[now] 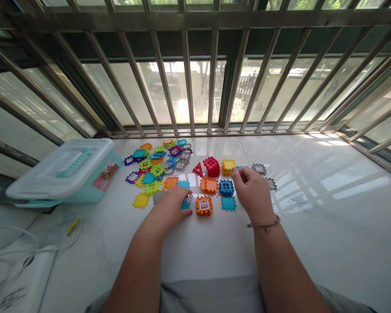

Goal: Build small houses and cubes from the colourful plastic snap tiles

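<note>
My left hand (171, 203) rests low over the floor, thumb and fingers apart, around a blue interlocking tile (185, 204) and a small white window piece partly hidden by the fingers. My right hand (252, 189) is closed with curled fingers beside the yellow tile stack (228, 166); anything in its pinch is hidden. Between the hands stand an orange stack with a white window (203, 205), a light orange stack (209, 184), a dark blue stack (226, 187) and a flat light blue tile (228, 203). Farther back is a red stack (211, 166).
A loose pile of mixed tiles (158, 167) spreads at the left, near a lidded teal box (65, 171). Grey tiles (259, 168) lie beyond my right hand. Metal bars (185, 87) close off the back. A white power strip (28, 278) with cables sits at the lower left.
</note>
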A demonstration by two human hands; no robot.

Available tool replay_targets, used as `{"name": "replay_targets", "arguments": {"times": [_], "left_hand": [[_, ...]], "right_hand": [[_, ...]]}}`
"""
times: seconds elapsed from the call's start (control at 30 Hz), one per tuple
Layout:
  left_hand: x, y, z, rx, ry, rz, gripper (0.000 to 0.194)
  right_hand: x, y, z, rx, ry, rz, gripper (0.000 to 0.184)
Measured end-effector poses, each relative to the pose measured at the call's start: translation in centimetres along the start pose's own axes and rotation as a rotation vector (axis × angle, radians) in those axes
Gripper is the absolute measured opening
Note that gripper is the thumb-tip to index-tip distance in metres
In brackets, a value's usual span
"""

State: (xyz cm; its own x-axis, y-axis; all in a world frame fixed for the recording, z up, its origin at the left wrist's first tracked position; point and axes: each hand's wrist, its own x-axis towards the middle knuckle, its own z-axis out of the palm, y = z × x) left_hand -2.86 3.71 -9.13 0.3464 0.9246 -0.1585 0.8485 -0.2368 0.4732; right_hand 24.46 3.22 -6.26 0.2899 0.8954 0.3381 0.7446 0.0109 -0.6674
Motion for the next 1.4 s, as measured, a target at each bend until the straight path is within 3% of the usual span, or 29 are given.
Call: {"name": "replay_targets", "arguments": {"times": [0.1,0.23,0.37,0.63,1.1,1.3,1.4], "left_hand": [[0.5,0.2,0.6,-0.088,0.090,0.053,0.038],[2.0,1.2,1.3,-0.262,0.228,0.051,0.040],[3.2,1.9,1.8,-0.419,0.233,0.074,0.040],[3.6,1.5,1.9,-0.456,0.222,0.063,0.038],[3.6,1.8,1.8,-0.499,0.213,0.094,0.033],[3.6,1.4,2.1,-0.419,0.256,0.039,0.033],[3.7,1.3,2.2,-0.377,0.256,0.043,0.032]], "right_hand": [[-0.1,0.0,0.7,-0.025,-0.132,-0.047,0.038],[-0.4,-0.5,1.7,0.073,-0.299,-0.056,0.034],[-0.8,-1.0,2.5,0.194,-0.425,-0.021,0.029],[-1.2,-1.3,3.4,0.119,-0.531,-0.030,0.035],[-1.2,-1.3,4.1,0.195,-0.582,-0.061,0.034],[-0.3,-0.7,2.6,0.217,-0.308,0.036,0.041],[-0.1,-0.4,2.1,0.136,-0.243,0.105,0.043]]}}
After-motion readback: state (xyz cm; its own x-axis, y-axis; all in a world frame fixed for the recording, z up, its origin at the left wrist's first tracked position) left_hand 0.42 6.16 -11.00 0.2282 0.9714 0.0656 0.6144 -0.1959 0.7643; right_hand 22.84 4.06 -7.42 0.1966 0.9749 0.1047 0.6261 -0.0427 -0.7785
